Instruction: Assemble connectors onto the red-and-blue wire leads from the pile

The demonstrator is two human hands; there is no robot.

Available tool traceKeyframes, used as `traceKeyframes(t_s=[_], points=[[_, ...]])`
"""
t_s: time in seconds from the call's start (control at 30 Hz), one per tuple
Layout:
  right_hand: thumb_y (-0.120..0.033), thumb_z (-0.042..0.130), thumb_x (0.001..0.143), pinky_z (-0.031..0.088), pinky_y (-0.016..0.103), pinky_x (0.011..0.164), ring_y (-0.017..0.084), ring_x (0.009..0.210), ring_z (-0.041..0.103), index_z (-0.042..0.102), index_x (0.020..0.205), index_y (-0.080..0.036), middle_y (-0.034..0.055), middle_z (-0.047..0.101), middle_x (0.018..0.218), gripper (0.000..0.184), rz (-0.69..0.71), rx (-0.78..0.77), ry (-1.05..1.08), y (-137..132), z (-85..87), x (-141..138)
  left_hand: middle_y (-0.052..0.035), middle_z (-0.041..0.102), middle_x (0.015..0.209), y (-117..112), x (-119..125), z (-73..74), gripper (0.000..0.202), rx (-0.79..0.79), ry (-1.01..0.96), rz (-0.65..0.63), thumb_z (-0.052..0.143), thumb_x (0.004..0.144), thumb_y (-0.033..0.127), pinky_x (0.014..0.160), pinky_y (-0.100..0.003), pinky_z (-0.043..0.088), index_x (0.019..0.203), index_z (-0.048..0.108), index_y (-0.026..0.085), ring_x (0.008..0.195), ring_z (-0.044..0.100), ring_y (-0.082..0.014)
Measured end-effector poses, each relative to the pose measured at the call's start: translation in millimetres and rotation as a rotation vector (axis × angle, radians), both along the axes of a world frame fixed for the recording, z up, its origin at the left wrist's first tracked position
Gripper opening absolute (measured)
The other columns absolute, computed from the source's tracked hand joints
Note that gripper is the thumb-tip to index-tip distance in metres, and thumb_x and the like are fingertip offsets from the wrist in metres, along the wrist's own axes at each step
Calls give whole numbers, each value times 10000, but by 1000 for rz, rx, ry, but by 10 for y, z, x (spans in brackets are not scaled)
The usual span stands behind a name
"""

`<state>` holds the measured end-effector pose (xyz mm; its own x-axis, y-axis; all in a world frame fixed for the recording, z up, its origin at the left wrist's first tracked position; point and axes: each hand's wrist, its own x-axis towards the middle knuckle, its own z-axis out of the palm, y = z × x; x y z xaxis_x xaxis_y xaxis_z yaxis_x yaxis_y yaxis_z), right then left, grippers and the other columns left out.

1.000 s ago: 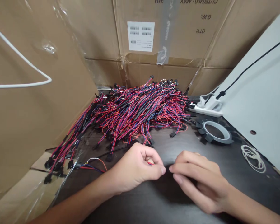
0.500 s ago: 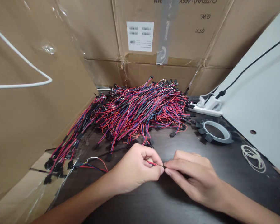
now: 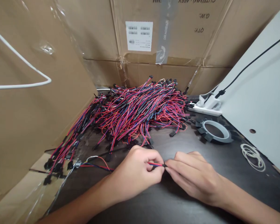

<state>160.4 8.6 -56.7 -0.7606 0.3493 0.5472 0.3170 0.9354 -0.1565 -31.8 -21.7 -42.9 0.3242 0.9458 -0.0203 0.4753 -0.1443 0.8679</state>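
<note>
Red and blue wires point(image 3: 156, 164) pinched by two hands above a dark surface point(image 3: 144, 205)

Thumb and forefinger of the left hand point(image 3: 138, 169) are closed on the wires, which run through the curled fingers to a small dark end piece point(image 3: 164, 165). Fingers of the right hand point(image 3: 194, 177) are drawn together at that same piece, tips almost touching the left thumb; its details are too small to make out. Both hands are over the middle of the surface, toward its near edge.

Beside the left wrist lies a loose lead point(image 3: 99, 159) with white, orange and blue strands. Beyond the hands, a heap of wire harnesses point(image 3: 142, 109) spreads along the far edge, and a bundle point(image 3: 77, 133) trails down the left edge. Toward the right edge sits a roll of tape point(image 3: 227, 137) with dark strips stuck around it, and nearer the edge lie pale looped bands point(image 3: 253, 157). At the far right corner rests a white power strip point(image 3: 205, 110). Cardboard point(image 3: 140, 71) stands behind the far edge, bearing a white label point(image 3: 139, 35).
</note>
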Motion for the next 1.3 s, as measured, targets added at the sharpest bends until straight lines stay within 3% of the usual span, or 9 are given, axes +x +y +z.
traceKeyframes(t_s=[0.17,0.43,1.0,1.17,1.3], points=[[-134,361,972,259,288,491,123,526,403,613,794,-130,-1,464,606,308,4,44,-62,29,-21,-9,52,422,558,-7,-54,-36,167,386,171,-136,503,796,46,510,-210,272,685,600,125,511,365,-57],[-127,359,954,207,308,496,126,528,330,538,703,-154,-4,438,647,310,46,-27,-189,66,-70,3,22,488,635,-42,-117,-120,223,633,545,-271,422,927,172,532,-290,286,735,535,167,543,451,-116],[-202,359,971,271,276,536,124,640,496,579,815,-154,30,544,784,273,23,-212,-214,107,-21,-4,23,573,632,-20,-94,-97,192,546,525,-223,475,872,145,535,-270,289,686,515,170,545,517,-121],[-191,348,972,260,288,538,131,608,461,560,817,-153,16,541,722,266,31,-180,-214,98,-50,-12,34,574,631,-10,-82,-59,148,466,517,-202,539,842,162,538,-259,301,696,516,172,571,539,-121],[-173,330,970,239,303,535,136,578,415,535,756,-158,9,523,666,297,33,-153,-225,106,-87,-13,31,556,634,-10,-97,-59,208,488,513,-238,479,905,200,543,-264,301,700,509,173,569,527,-117]])
